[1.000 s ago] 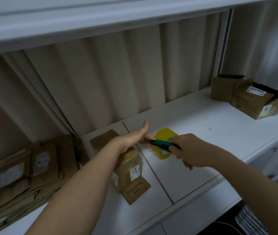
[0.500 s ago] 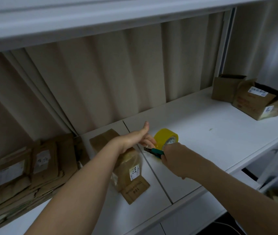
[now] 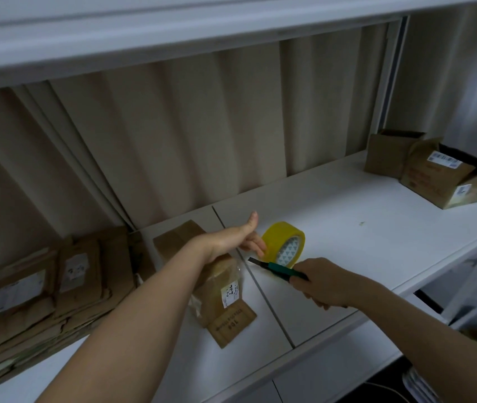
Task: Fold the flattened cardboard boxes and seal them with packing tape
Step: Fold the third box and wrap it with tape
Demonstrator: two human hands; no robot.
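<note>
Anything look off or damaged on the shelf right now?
Mostly tidy. The flattened cardboard stack at the left is ragged, its edges splayed and uneven. The folded box under the left hand has loose clear film bulging off its side. The right hand holds a green cutter with its blade out, close to the left fingers.

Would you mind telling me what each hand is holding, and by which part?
Right hand grips the green cutter by its handle; left hand fingers touch the tape roll's outer face.

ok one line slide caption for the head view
Left hand holds a yellow tape roll while the right hand brings a green knife to it.
</note>
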